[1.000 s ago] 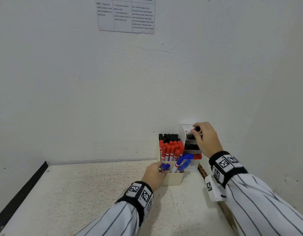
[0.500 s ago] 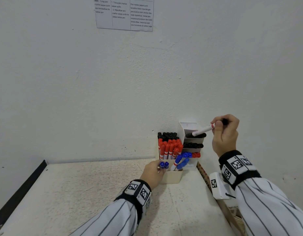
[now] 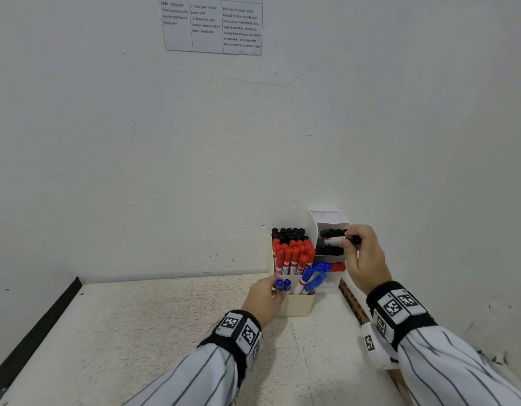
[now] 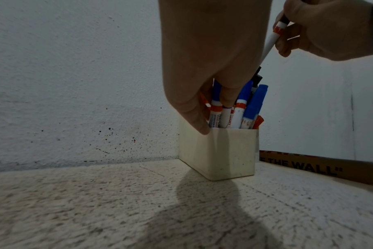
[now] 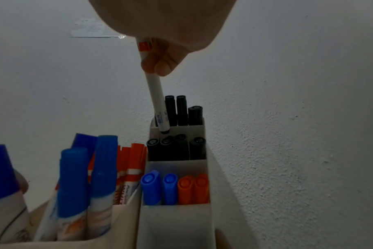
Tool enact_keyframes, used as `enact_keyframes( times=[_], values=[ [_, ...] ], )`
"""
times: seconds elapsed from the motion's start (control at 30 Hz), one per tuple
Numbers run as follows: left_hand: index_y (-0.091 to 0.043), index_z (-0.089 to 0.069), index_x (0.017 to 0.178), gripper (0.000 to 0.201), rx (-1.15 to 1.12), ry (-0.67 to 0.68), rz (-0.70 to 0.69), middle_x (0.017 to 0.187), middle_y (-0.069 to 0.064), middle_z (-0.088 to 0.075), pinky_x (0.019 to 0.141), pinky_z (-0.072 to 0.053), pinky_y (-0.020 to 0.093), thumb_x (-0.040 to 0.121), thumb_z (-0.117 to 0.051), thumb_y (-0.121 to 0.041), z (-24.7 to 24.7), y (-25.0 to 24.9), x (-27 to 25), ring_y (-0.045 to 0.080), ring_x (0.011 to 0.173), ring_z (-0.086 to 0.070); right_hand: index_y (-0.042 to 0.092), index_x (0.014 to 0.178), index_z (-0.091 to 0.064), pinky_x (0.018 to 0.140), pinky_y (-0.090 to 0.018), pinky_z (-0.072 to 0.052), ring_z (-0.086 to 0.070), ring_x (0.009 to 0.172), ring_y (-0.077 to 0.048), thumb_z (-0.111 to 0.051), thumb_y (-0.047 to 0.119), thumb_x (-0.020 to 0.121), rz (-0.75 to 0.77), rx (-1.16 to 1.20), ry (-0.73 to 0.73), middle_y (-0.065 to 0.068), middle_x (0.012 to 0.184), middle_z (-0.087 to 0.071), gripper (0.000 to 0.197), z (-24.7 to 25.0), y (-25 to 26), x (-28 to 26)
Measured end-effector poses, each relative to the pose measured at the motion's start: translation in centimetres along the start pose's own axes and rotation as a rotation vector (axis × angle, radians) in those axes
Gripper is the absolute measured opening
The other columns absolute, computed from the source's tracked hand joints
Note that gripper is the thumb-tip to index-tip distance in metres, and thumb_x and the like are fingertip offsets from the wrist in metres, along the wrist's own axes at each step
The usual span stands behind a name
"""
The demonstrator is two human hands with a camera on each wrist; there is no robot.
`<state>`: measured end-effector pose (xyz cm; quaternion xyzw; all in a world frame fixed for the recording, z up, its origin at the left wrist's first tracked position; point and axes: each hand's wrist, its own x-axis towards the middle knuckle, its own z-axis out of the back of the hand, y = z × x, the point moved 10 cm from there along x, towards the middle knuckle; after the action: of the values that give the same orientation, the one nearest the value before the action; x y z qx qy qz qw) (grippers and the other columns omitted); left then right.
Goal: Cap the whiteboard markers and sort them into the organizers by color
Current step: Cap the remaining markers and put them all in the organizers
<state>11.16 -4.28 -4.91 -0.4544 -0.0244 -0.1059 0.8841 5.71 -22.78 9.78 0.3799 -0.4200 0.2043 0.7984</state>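
Note:
My right hand [image 3: 364, 259] grips a black-capped whiteboard marker [image 3: 336, 240] by its cap end. Its white barrel [image 5: 155, 101] slants down, and its tail touches the front edge of the top compartment of the white tiered organizer [image 5: 177, 224], beside black markers [image 5: 181, 109]. More black markers [image 5: 175, 148] fill the middle tier; blue markers [image 5: 158, 187] and red ones [image 5: 194, 187] share the lowest. My left hand [image 3: 265, 300] pinches the rim of the cream organizer [image 4: 224, 155], thumb outside and a finger among its blue markers [image 4: 244, 94]. Red markers [image 3: 291, 256] and black markers [image 3: 288, 232] stand behind.
Both organizers stand in the corner where the back wall meets the right wall. A brown printed strip [image 4: 309, 166] lies along the table's right edge. A sheet of paper [image 3: 212, 24] hangs on the wall above. The speckled tabletop [image 3: 165, 332] stretches left to a black edge [image 3: 33, 332].
My right hand lifted the marker up and to the right, then brought it back down to the tiered organizer's top compartment. My left hand stayed on the cream organizer.

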Motion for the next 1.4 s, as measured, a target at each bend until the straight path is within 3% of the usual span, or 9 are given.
enact_keyframes(
  times=[0.13,0.3,0.47,0.6,0.7,0.97,1.13,1.27,1.4],
  values=[
    [-0.013,-0.060,0.119,0.028,0.000,-0.007,-0.008,0.119,0.006,-0.061,0.089,-0.043,0.019,0.092,-0.053,-0.013,0.0,-0.1,0.0,0.018,0.106,-0.058,0.004,0.096,-0.047,0.071,0.001,-0.037,-0.051,0.076,0.001,-0.038,0.032,0.087,-0.008,-0.025,0.012,-0.002,0.086,-0.046,0.031,-0.3,-0.1,-0.2],
    [-0.013,-0.060,0.117,0.027,0.001,-0.001,-0.004,0.118,0.006,-0.061,0.089,-0.043,0.020,0.091,-0.053,-0.012,0.0,0.1,0.2,0.018,0.106,-0.058,-0.001,0.097,-0.049,0.071,0.002,-0.038,-0.052,0.083,0.017,-0.040,0.021,0.088,0.046,-0.002,0.017,0.010,0.079,-0.048,0.026,-1.3,1.8,1.2],
    [-0.012,-0.050,0.128,0.038,0.011,0.012,0.036,0.129,0.009,-0.048,0.100,-0.042,0.027,0.090,-0.055,-0.015,-0.5,1.0,0.2,0.020,0.114,-0.051,0.015,0.102,-0.047,0.062,-0.027,-0.052,-0.062,0.068,-0.020,-0.047,0.010,0.094,-0.124,0.072,0.076,0.003,0.080,-0.058,0.010,-4.6,1.0,4.7],
    [-0.014,-0.030,0.144,0.059,-0.036,0.065,0.075,0.141,0.006,-0.040,0.106,-0.038,0.029,0.091,-0.055,-0.014,-1.0,1.9,0.4,0.022,0.126,-0.045,0.015,0.099,-0.045,0.069,-0.022,-0.053,-0.061,0.071,-0.013,-0.044,0.007,0.095,-0.294,0.111,0.258,-0.006,0.092,-0.062,0.009,-9.4,-0.4,6.6],
    [-0.017,-0.032,0.143,0.057,-0.090,0.093,0.048,0.136,0.004,-0.048,0.097,-0.039,0.019,0.091,-0.053,-0.010,-1.1,1.5,0.4,0.019,0.123,-0.048,0.013,0.097,-0.045,0.062,-0.012,-0.049,-0.057,0.066,-0.007,-0.043,0.004,0.095,-0.346,0.121,0.295,-0.010,0.092,-0.060,0.010,-11.0,-1.4,7.4],
    [-0.014,-0.034,0.143,0.055,-0.084,0.111,0.073,0.137,0.005,-0.050,0.102,-0.040,0.024,0.092,-0.052,-0.009,-2.0,2.4,0.8,0.018,0.121,-0.051,0.011,0.096,-0.046,0.054,-0.010,-0.048,-0.056,0.057,-0.010,-0.045,0.000,0.093,-0.377,0.129,0.327,-0.016,0.086,-0.058,0.011,-11.4,-1.9,9.2],
    [-0.016,-0.037,0.142,0.052,-0.091,0.103,0.072,0.137,0.004,-0.049,0.102,-0.042,0.024,0.092,-0.049,-0.004,-1.8,2.4,0.9,0.018,0.120,-0.052,0.011,0.096,-0.045,0.055,-0.008,-0.046,-0.053,0.062,-0.010,-0.044,0.003,0.094,-0.395,-0.005,0.456,-0.014,0.088,-0.056,0.009,-13.2,-2.2,8.7],
    [-0.019,-0.037,0.139,0.054,-0.133,0.074,0.050,0.130,0.006,-0.055,0.095,-0.047,0.024,0.090,-0.048,0.000,-1.4,1.9,1.0,0.018,0.113,-0.057,0.005,0.104,-0.056,0.073,-0.021,-0.049,-0.059,0.092,-0.030,-0.051,0.003,0.090,-0.391,-0.209,0.569,-0.021,0.105,-0.057,0.015,-15.0,-2.4,8.7],
    [-0.020,-0.038,0.139,0.055,-0.153,0.063,0.050,0.128,0.006,-0.056,0.092,-0.048,0.023,0.090,-0.048,0.000,-1.4,2.1,1.0,0.018,0.110,-0.057,0.006,0.106,-0.060,0.085,-0.026,-0.045,-0.055,0.102,-0.026,-0.057,-0.002,0.083,-0.347,-0.411,0.677,-0.015,0.114,-0.056,0.025,-16.4,-2.6,8.2]
  ],
)
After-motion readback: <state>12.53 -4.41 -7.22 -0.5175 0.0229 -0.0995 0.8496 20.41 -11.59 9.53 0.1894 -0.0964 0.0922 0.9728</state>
